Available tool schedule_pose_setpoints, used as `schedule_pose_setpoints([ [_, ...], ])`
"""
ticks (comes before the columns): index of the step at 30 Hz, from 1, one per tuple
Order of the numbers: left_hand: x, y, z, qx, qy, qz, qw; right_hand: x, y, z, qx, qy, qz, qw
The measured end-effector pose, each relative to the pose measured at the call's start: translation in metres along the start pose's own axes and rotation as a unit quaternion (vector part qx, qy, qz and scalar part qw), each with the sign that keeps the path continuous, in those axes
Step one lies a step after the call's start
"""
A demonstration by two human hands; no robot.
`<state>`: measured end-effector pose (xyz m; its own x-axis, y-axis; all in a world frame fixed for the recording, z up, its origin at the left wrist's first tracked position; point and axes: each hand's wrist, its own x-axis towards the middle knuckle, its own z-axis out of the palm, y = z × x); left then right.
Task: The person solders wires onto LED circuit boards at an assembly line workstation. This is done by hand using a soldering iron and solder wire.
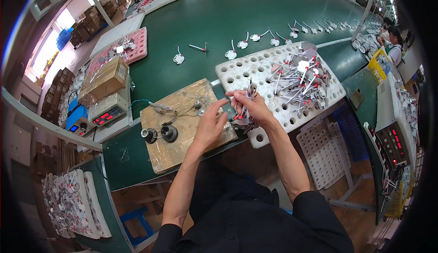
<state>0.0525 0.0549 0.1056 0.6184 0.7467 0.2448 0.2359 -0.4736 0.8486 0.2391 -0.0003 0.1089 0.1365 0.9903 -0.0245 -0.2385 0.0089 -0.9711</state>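
My right hand [253, 109] is closed around a bunch of wired disc parts [244, 121], small flat plates with leads and red bits. Just left of it, my left hand [211, 124] has its fingers apart, their tips close to the bunch; I see nothing in them. Both hands are above the right edge of a tape-covered wooden board [178, 157]. On that board are two dark round sockets [169, 133] and thin wires. Beside my right hand, a white foam tray [237, 70] full of holes bears a heap of similar wired discs [303, 82].
A row of white wired discs [231, 54] lies along the green belt [205, 16]. At left, a meter with red digits [108, 111] stands under a cardboard box [104, 80], near a pink foam tray [140, 43]. Another meter [393, 141] is at right. Other people sit farther off.
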Motion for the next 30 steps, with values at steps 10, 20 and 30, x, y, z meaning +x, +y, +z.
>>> schedule_pose_setpoints([
  [10, 0.009, 0.017, -0.023, 0.084, -0.115, 0.093, 0.985, -0.005, -0.003, -0.012, 0.007, -0.021, -0.015, 1.000],
  [20, -0.020, 0.001, -0.029, -0.308, -0.038, 0.004, 0.951, -0.003, -0.010, -0.010, -0.009, -0.036, -0.010, 0.999],
  [30, -0.057, -0.017, -0.012, -0.462, -0.060, -0.047, 0.884, 0.002, -0.024, 0.036, -0.058, -0.077, 0.016, 0.995],
])
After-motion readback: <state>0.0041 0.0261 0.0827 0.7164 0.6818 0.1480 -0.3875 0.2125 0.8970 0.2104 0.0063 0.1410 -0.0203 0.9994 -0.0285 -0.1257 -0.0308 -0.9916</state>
